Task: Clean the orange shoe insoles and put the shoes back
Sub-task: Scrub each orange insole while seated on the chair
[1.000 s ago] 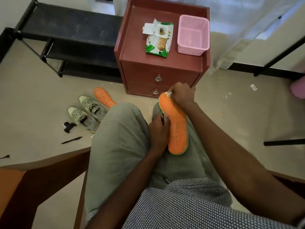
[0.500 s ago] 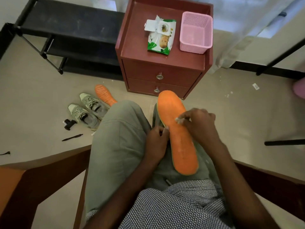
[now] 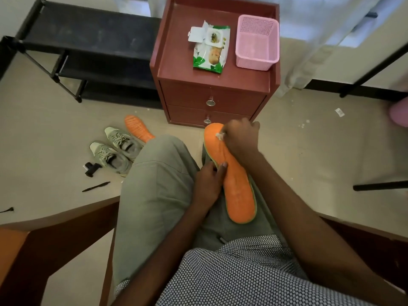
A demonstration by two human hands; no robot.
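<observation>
Mid-wipe, I see one orange insole (image 3: 234,184) lying along my lap.
Left hand (image 3: 207,184) pinches its edge; right hand (image 3: 240,140) curls round a wipe (image 3: 220,135) at the toe end. Hard scrubbing could slide it floorward, toward the shoes (image 3: 114,151).

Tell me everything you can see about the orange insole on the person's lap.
The orange insole is long and rounded, bright orange on top with a thin green edge, and looks like soft foam or fabric. It lies face up along the person's thigh, its far end pointing toward the red cabinet. The left hand grips its near-left edge at the middle. The right hand presses a small white wipe onto the far end. Pale smears show on the surface.
</observation>
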